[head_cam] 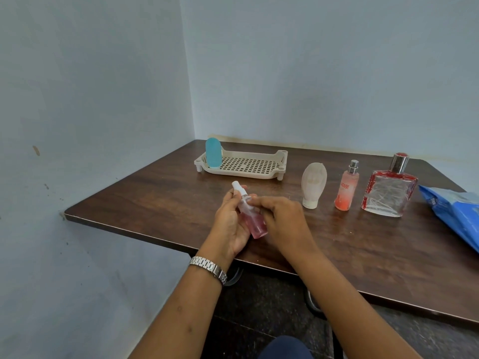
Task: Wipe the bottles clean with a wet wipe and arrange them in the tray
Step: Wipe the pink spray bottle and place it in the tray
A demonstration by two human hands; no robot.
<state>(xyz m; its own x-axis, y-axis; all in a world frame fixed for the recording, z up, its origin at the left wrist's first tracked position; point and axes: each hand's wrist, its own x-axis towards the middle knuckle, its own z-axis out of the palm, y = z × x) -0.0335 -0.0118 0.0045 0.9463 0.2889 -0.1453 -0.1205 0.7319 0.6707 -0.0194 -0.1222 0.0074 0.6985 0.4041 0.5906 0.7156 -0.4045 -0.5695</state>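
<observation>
Currently: pink plastic spray bottle (256,225), clasped in your left hand (230,224) and right hand (283,221), nozzle towards far-edge cream tray (242,172).

Probably plain home room: bare blue walls (311,60), brown laminate table (160,193).

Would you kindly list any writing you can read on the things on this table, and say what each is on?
"...RAGE", in red, on the slim pink spray bottle; its first letters are unclear.
White print on the blue packet: too blurred to read.
No writing shows elsewhere.
</observation>
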